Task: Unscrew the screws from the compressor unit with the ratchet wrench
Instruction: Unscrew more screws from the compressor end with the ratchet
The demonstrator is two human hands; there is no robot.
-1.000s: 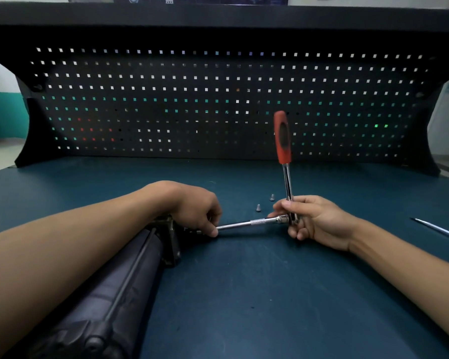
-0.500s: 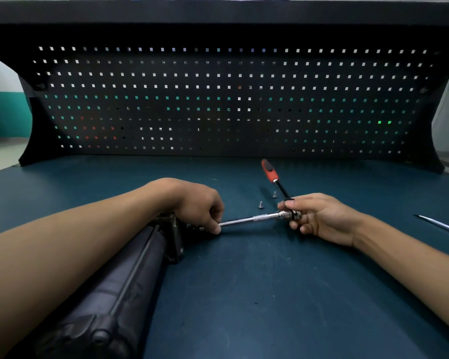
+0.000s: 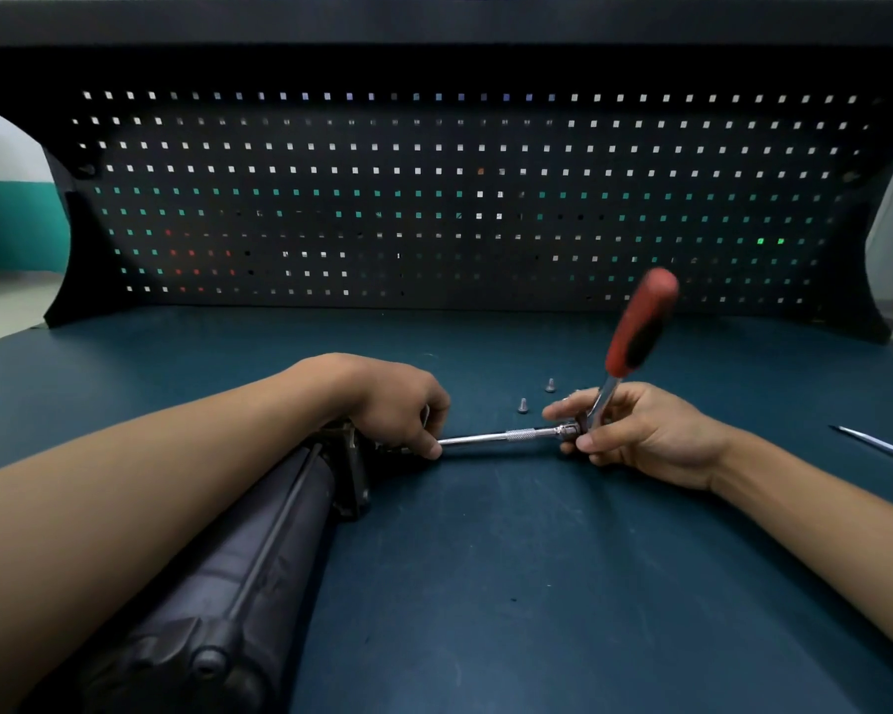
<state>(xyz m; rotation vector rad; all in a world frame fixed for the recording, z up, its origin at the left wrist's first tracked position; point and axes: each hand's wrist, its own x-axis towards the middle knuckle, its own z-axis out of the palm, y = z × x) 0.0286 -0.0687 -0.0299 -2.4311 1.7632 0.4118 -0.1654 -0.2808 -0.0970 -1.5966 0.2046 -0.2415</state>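
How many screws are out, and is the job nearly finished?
Done: two screws lie loose on the bench. In hand: the left hand pinches the extension bar at the end of the compressor unit, while the right hand grips the ratchet wrench, red handle tilted up. Left: whatever screws remain there; the left hand hides them.

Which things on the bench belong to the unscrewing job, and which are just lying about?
In the job: compressor unit, ratchet wrench with its extension bar, left hand pinching the bar, right hand gripping the wrench head, two loose screws.
Lying about: thin metal rod at the right edge.
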